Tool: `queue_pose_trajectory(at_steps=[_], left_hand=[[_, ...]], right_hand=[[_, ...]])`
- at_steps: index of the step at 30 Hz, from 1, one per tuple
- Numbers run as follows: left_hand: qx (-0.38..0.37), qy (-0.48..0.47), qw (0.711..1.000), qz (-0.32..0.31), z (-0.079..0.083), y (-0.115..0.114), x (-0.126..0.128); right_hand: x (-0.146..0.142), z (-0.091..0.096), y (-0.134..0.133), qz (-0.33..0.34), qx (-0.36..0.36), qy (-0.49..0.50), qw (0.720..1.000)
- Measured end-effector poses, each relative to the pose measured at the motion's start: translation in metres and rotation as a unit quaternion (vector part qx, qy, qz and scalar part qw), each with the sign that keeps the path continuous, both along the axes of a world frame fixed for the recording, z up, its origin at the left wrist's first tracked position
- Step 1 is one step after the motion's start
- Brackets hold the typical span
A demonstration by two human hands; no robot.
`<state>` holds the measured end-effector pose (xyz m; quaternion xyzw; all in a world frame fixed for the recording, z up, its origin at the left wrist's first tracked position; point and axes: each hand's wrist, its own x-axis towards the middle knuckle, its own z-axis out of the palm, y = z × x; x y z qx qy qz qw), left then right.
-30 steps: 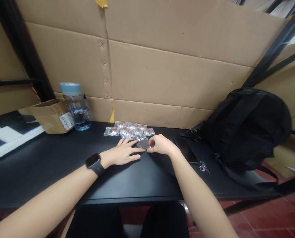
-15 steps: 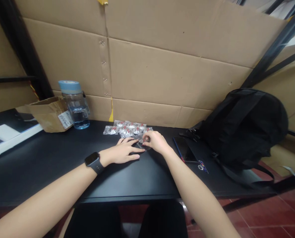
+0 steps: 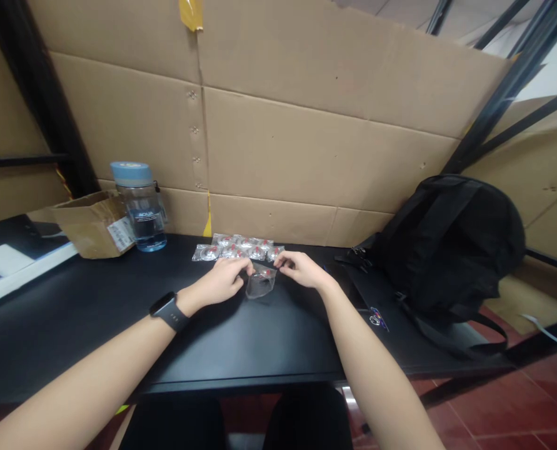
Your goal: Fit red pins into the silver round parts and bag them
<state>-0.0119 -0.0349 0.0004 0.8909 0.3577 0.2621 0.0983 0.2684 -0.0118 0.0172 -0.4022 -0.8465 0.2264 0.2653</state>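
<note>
A small clear plastic bag (image 3: 260, 282) with a red-dotted piece inside hangs just above the black table (image 3: 95, 312), held at its top edge by both hands. My left hand (image 3: 224, 279), with a black watch on the wrist, pinches the bag's left corner. My right hand (image 3: 299, 269) pinches the right corner. Behind the hands lies a row of several similar clear bags (image 3: 234, 249) with round pieces and red dots, flat on the table near the cardboard wall.
A water bottle (image 3: 140, 206) with a blue lid and an open cardboard box (image 3: 90, 224) stand at the back left. A black backpack (image 3: 451, 240) fills the right side, with a dark flat folder (image 3: 376, 300) beside it. Cardboard sheets (image 3: 306, 137) wall the back.
My left hand lay flat on the table before; now it pinches the bag. Both hands have lifted the small bag off the table.
</note>
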Motion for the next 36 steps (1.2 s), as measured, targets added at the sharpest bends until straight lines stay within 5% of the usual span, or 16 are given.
queue_pose_trajectory(at_steps=[4, 10, 18, 22, 26, 29, 36], left_hand=[[0.027, 0.016, 0.999, 0.011, -0.011, 0.006, 0.000], [0.018, 0.000, 0.999, 0.041, -0.007, 0.007, 0.001], [-0.053, -0.021, 0.989, 0.133, -0.007, 0.009, 0.004], [-0.016, -0.004, 0.984, 0.180, -0.015, 0.009, 0.010], [0.002, -0.012, 0.995, 0.097, -0.015, 0.006, 0.011], [0.009, 0.009, 0.999, 0.049, -0.014, 0.000, 0.011], [0.036, -0.003, 0.996, 0.080, -0.013, -0.001, 0.008]], right_hand=[[-0.006, -0.002, -0.004, 0.045, -0.049, -0.048, 0.997], [-0.016, -0.005, -0.003, 0.042, 0.036, -0.025, 0.998], [-0.021, -0.021, 0.005, -0.062, 0.025, -0.044, 0.997], [-0.028, -0.026, 0.004, -0.085, 0.107, -0.020, 0.990], [-0.032, -0.016, -0.004, -0.004, 0.116, -0.036, 0.993], [-0.034, -0.013, -0.010, -0.012, 0.063, -0.097, 0.993], [-0.038, -0.014, -0.009, -0.047, 0.023, 0.004, 0.999]])
